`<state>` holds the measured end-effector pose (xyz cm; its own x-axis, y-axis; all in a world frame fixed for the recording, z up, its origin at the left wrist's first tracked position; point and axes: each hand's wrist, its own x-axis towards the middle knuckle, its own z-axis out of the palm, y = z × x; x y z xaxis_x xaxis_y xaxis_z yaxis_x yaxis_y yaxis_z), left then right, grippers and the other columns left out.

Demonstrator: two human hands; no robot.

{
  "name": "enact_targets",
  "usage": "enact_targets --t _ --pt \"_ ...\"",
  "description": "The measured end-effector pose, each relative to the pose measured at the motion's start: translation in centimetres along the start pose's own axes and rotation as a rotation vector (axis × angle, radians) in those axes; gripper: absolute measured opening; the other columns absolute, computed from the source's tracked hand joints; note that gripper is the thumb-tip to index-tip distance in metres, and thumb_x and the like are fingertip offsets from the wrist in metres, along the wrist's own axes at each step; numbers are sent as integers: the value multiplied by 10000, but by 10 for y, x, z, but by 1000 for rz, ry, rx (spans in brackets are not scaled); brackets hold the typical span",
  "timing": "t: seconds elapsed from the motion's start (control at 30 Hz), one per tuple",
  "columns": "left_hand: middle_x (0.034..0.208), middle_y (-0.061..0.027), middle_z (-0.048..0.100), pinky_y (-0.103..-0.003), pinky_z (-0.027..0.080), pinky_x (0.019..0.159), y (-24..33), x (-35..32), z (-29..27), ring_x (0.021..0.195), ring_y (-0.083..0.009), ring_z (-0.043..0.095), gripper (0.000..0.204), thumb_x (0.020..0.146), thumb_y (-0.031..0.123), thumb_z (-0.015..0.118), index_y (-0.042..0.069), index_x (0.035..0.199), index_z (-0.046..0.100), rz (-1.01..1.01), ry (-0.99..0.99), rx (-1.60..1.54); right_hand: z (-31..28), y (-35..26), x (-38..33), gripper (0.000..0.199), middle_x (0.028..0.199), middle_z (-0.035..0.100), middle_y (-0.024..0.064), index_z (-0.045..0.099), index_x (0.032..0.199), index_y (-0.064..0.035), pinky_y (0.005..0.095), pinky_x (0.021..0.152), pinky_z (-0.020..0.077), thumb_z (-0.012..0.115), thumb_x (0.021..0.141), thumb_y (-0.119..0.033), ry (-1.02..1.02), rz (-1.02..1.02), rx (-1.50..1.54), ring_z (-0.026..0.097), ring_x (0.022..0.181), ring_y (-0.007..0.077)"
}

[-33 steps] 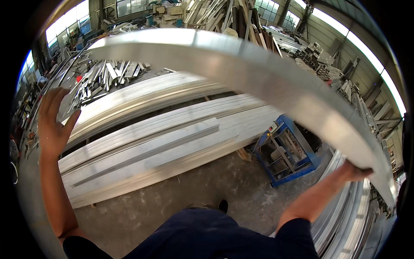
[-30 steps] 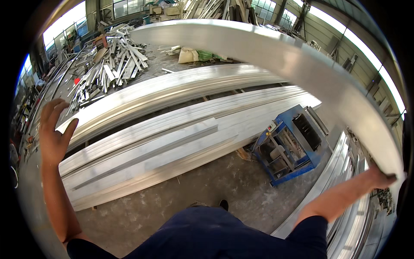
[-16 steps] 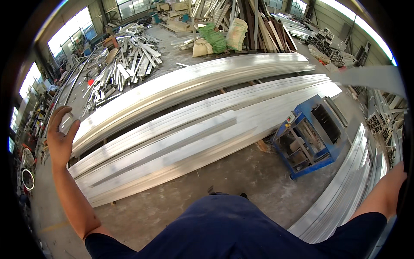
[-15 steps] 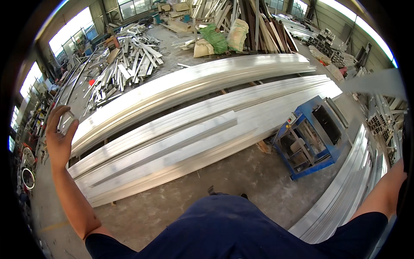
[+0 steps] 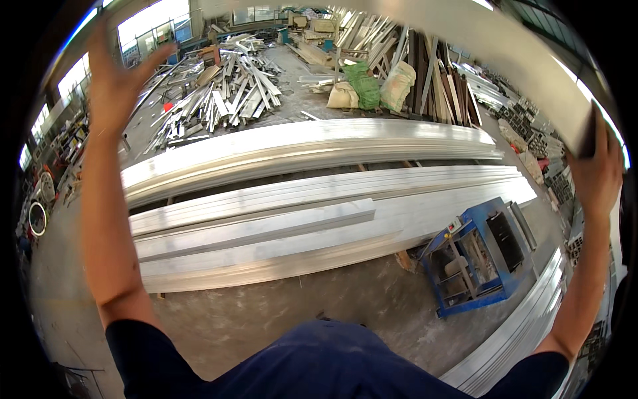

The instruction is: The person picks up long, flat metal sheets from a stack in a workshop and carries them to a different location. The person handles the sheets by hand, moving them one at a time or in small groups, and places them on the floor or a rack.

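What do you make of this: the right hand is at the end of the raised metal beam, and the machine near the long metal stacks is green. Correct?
Not quite: the head view shows that the machine is blue, not green. The right hand is indeed at the end of the raised metal beam.

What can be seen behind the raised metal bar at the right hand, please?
Past the lower edge of the metal bar, brown and pale lengths lean and hollow profiles lie stacked; above it, roof shows. Whatever is directly behind the bar is covered.
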<state>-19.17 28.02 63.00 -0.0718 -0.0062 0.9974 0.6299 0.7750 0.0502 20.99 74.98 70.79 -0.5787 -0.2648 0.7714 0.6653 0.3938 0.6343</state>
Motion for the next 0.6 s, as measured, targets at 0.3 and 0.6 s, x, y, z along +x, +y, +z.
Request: enact_targets --t 0.3,0.6 --pt "1407 -197 497 -430 338 1105 102 -60 145 1322 -354 447 840 761 605 703 112 1405 484 183 -1168 -861 -76 6 -115 831 1229 555 192 508 1310 18 508 1008 404 790 528 -7 -241 -143 176 530 1144 401" --pt "1402 -175 469 -398 347 1125 90 -226 136 1308 -333 442 1096 498 330 939 56 1428 429 138 -1752 -708 -71 -47 -203 630 1119 570 175 625 1191 -55 530 993 437 755 577 -100 -530 -160 512 572 1070 355"
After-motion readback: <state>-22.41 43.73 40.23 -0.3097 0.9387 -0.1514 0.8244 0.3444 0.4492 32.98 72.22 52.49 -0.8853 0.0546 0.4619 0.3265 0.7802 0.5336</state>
